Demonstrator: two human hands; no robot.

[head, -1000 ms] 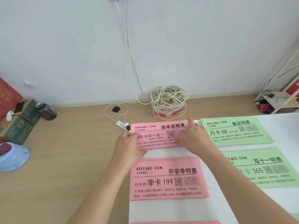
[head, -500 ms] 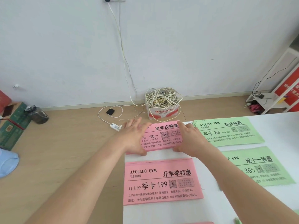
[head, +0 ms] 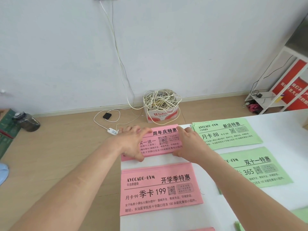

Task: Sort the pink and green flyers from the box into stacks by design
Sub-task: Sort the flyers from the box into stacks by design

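Both hands are on the far pink flyer stack (head: 166, 142), which lies at the far left corner of the white bench (head: 275, 124). The left hand (head: 135, 142) lies flat on the stack's left part, fingers spread and fairly straight, thumb at the near edge. The right hand (head: 188, 144) brackets the right end, fingers bent over the far edge and thumb against the near edge. Just nearer lies a second pink flyer stack (head: 160, 189), apart from the first. To the right lie two green flyer stacks, one far (head: 233, 137) and one nearer (head: 263, 169). On the floor beyond stand a carton of tangled cables (head: 160, 112) and a white power strip (head: 112, 131)
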